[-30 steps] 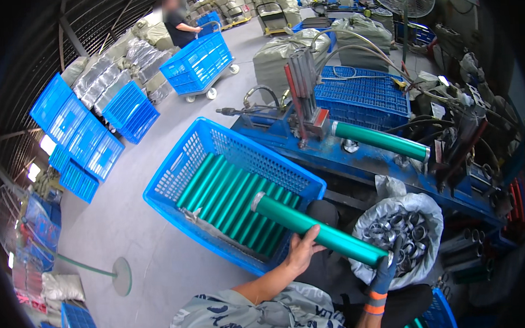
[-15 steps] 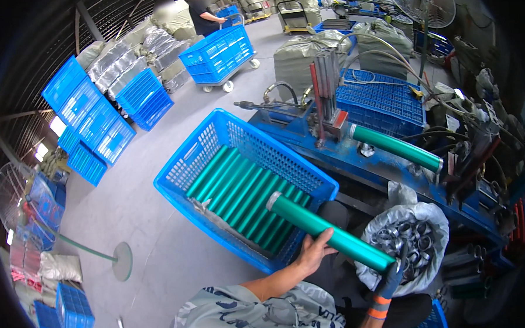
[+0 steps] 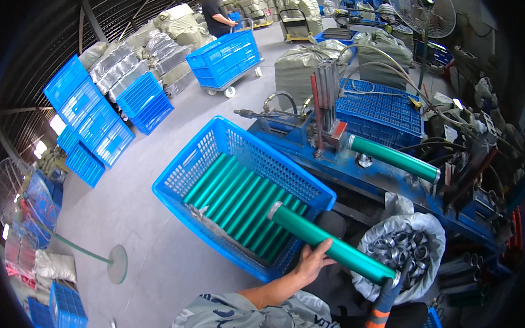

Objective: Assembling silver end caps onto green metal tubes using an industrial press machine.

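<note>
A long green metal tube [image 3: 330, 240] lies slantwise in front of me, with a silver ring on its upper left end. My left hand [image 3: 311, 262] grips the tube near its middle from below. At its lower right end sits another silver metal ring [image 3: 394, 277]. The dark-gloved fingers of my right hand [image 3: 391, 290] close round that ring and tube end; part of the grip is hidden. Just beyond it, a bag-lined container [image 3: 434, 227] holds many loose metal rings [image 3: 402, 249]. To the left, a blue crate [image 3: 179, 206] carries a row of similar green tubes [image 3: 241, 203].
A blue machine bench [image 3: 386, 185] runs along the right, with another green tube [image 3: 394, 158] clamped on it. Fans stand at far left and upper right. At the back, a person [image 3: 216, 19] holds a trolley bearing a blue crate [image 3: 223, 59]. Stacked blue crates [image 3: 90, 119] stand left.
A silver ring now shows at the tube's lower end, by my right hand. The tube and both hands have barely shifted. The person and trolley at the back have moved slightly right.
</note>
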`<state>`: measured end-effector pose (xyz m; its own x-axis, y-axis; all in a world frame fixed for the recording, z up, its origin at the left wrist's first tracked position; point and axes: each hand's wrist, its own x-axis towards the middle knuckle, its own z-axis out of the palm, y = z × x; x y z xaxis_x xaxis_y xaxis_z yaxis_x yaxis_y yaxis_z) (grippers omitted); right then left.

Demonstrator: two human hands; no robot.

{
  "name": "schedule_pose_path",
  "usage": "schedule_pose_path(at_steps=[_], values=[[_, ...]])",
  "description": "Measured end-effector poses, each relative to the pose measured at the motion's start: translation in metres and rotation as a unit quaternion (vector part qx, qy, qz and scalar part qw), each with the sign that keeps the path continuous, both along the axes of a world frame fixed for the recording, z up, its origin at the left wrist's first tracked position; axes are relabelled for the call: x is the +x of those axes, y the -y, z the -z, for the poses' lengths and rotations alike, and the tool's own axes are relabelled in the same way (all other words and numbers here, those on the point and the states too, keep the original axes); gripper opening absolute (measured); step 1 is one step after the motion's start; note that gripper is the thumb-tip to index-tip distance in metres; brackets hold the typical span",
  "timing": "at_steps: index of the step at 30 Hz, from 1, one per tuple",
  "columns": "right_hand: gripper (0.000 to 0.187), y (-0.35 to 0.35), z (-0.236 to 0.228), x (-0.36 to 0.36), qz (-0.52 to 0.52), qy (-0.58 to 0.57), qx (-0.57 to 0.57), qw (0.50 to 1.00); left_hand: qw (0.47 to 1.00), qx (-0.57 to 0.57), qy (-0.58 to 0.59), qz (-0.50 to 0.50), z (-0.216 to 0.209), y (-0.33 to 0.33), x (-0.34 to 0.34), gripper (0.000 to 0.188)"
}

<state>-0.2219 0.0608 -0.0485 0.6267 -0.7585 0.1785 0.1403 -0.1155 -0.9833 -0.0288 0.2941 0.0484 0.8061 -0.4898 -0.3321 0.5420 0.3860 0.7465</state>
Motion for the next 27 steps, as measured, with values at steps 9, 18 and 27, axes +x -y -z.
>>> schedule_pose_path(at_steps=[9, 18, 27], values=[[0.101, -0.023, -0.037, 0.018, 0.045, 0.013, 0.007, 0.999, 1.000, 0.002, -0.003, -0.001, 0.012, -0.005, 0.003, 0.040], [0.099, -0.001, 0.055, 0.009, 0.010, 0.033, 0.099, 0.995, 1.000, 0.017, 0.012, 0.010, 0.011, 0.000, 0.008, 0.041], [0.109, -0.024, 0.016, 0.014, 0.028, -0.015, 0.047, 0.998, 1.000, 0.003, 0.024, 0.001, 0.007, -0.011, 0.015, 0.043]])
